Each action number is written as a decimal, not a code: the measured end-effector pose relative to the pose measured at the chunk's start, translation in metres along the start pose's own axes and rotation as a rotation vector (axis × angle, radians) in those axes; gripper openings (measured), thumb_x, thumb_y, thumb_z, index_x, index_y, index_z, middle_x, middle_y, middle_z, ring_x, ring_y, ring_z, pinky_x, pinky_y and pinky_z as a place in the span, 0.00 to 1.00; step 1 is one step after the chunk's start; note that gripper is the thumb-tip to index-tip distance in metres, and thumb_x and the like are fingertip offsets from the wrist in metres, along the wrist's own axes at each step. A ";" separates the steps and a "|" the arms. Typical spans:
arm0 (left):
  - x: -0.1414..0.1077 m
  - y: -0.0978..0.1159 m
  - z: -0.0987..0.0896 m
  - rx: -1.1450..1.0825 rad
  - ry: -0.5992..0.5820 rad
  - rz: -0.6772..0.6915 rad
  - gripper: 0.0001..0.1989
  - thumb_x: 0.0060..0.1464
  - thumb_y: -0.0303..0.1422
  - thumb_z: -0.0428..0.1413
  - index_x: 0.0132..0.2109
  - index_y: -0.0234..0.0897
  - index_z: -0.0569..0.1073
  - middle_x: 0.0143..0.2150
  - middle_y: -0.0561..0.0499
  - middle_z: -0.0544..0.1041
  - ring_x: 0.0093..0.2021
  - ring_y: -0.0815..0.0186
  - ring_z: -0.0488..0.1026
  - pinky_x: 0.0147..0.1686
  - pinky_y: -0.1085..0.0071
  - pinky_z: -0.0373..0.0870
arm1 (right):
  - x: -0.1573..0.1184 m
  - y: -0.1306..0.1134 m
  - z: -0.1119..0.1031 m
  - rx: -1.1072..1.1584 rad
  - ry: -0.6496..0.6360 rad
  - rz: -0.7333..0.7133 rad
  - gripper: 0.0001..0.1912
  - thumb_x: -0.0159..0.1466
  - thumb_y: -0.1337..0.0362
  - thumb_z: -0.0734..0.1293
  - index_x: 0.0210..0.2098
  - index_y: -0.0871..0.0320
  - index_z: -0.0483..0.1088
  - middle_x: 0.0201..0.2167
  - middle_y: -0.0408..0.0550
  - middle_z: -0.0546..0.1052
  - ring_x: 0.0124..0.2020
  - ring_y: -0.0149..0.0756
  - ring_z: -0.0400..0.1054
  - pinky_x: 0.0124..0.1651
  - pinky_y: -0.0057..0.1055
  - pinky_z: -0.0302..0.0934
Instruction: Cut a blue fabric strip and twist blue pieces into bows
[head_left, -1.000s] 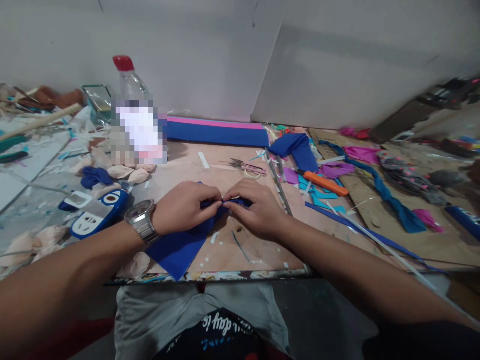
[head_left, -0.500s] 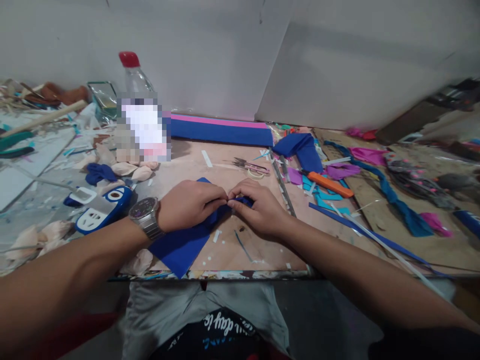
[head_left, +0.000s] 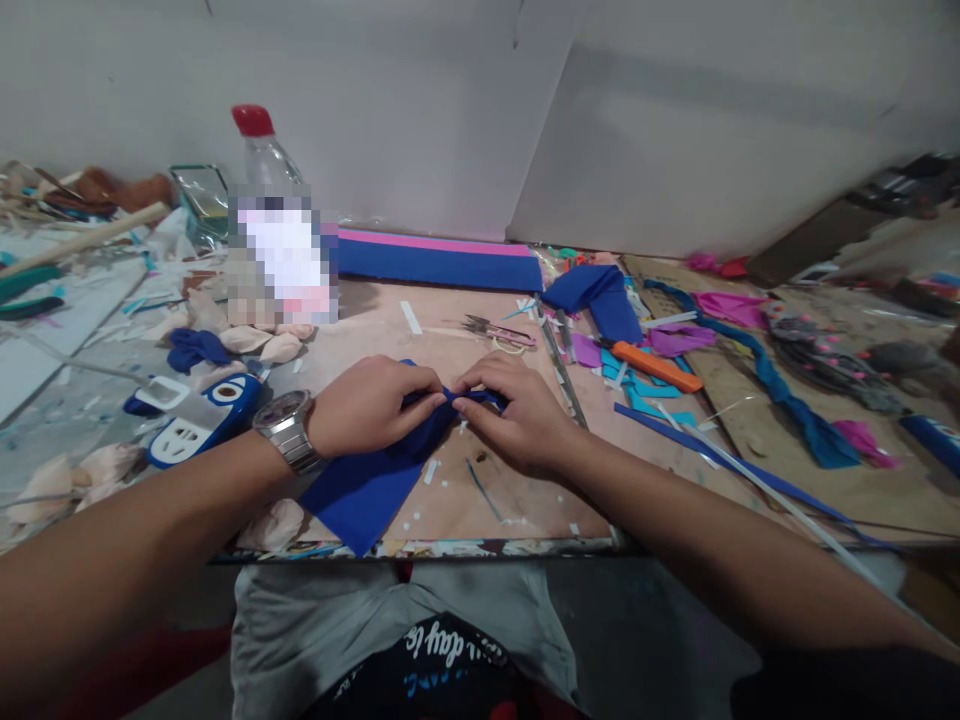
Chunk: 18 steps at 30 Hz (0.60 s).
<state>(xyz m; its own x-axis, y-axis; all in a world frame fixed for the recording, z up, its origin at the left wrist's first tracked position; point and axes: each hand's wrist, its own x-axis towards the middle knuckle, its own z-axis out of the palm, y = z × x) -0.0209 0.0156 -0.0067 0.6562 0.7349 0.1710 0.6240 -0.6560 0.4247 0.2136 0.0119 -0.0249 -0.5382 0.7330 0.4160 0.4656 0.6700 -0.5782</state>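
Note:
A strip of blue fabric (head_left: 367, 500) lies slantwise on the wooden board, its near end flat by the front edge. My left hand (head_left: 379, 400), with a metal watch (head_left: 287, 420) on the wrist, pinches the gathered part of the fabric between thumb and forefinger. Right beside it, my right hand (head_left: 510, 410) pinches the same cloth, and the fingertips of both hands almost meet. A bit of blue shows under the right fingers. Thread snips (head_left: 499, 330) lie on the board just beyond my hands.
Folded blue and pink fabric (head_left: 442, 262) lies along the back. At left are a power strip (head_left: 202, 420), a red-capped bottle (head_left: 270, 155) and pale fabric pieces (head_left: 281, 347). An orange utility knife (head_left: 656, 367), a metal ruler (head_left: 559, 360) and coloured scraps lie at right.
The fingertips have separated slightly, so a little gathered blue fabric now shows between them. Both hands stay in nearly the same place, and the view has shifted a little.

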 end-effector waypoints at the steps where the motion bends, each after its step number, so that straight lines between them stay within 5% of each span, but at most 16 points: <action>1: 0.000 0.000 0.000 -0.003 -0.002 0.003 0.16 0.69 0.40 0.50 0.46 0.38 0.81 0.36 0.48 0.84 0.33 0.63 0.77 0.35 0.69 0.62 | 0.000 0.000 0.000 -0.004 0.006 -0.005 0.02 0.68 0.64 0.69 0.38 0.54 0.75 0.35 0.47 0.79 0.42 0.42 0.71 0.49 0.42 0.62; 18: 0.000 -0.003 -0.007 0.021 0.085 -0.076 0.13 0.59 0.32 0.52 0.43 0.37 0.80 0.35 0.49 0.83 0.34 0.60 0.76 0.37 0.66 0.64 | 0.005 0.005 -0.005 0.025 0.144 0.061 0.03 0.65 0.66 0.70 0.33 0.57 0.76 0.32 0.47 0.80 0.36 0.39 0.73 0.44 0.37 0.64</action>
<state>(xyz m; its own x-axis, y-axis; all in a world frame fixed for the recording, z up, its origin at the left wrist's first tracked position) -0.0259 0.0183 -0.0018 0.5689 0.7939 0.2147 0.6798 -0.6009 0.4205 0.2171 0.0194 -0.0225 -0.4020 0.7829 0.4749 0.4762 0.6217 -0.6218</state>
